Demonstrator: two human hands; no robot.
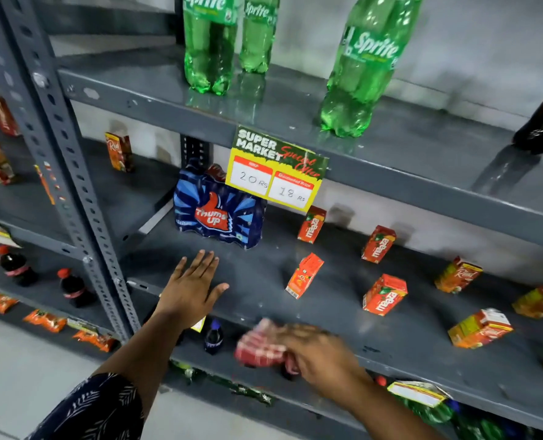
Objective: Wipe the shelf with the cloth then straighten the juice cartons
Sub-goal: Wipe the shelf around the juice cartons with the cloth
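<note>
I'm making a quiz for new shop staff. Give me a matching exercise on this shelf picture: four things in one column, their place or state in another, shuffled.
Things:
1. left hand
2. cloth
3. price sign
4. Thums Up pack

Place or state:
A. hangs from the upper shelf's edge
B. flat and open on the shelf
C. stands at the shelf's back left
D. gripped by the right hand

Pairs: 1-B, 2-D, 3-A, 4-C

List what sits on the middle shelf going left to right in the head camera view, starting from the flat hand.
Left hand flat on the shelf → Thums Up pack → tilted carton → front Maaza carton → Real carton → carton lying on its side.
</note>
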